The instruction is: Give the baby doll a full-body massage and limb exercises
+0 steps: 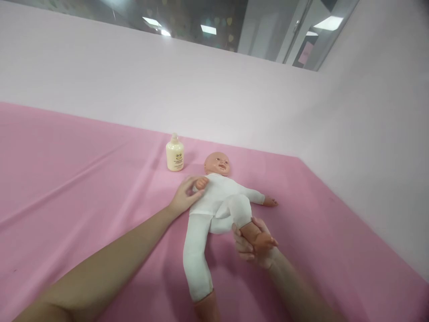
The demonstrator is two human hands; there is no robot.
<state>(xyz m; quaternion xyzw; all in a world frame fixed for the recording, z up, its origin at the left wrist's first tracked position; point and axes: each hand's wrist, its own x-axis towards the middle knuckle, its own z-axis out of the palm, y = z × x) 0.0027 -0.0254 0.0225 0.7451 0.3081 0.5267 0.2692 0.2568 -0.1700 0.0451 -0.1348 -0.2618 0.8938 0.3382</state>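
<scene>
A baby doll with a white cloth body and bare plastic head, hands and feet lies on its back. Around one of its arms, close to the small plastic hand, my left hand is closed; part of that arm is hidden. My right hand grips the doll's lower leg from beneath, and that leg is bent at the knee and raised. The doll's other leg stretches toward me, and its other arm lies out to the right.
Beyond my left hand, a pale yellow lotion bottle stands upright beside the doll's head. A pink cover with some creases spreads under everything. White walls rise behind and to the right, with a window above.
</scene>
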